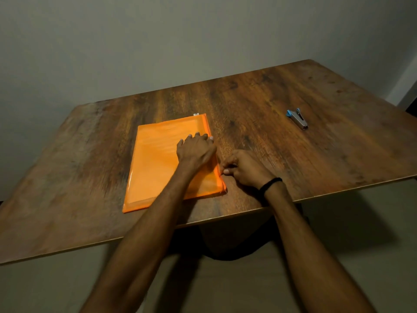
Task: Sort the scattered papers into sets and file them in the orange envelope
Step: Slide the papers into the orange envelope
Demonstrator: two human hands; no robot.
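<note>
The orange envelope (pixel 155 163) lies flat on the wooden table (pixel 259 105), its zipper edge along the right side. Faint printed paper shows through its translucent front. My left hand (pixel 195 149) presses flat on the envelope's right half, fingers straight and pointing away from me. My right hand (pixel 242 168) sits just right of the envelope, its thumb and fingers pinching something small at the zipper edge, probably the zipper pull, which is too small to make out. No loose papers are in view on the table.
A grey stapler with blue ends (pixel 297 118) lies at the table's far right. The table's near edge (pixel 225 216) runs just below the envelope. A plain wall stands behind the table.
</note>
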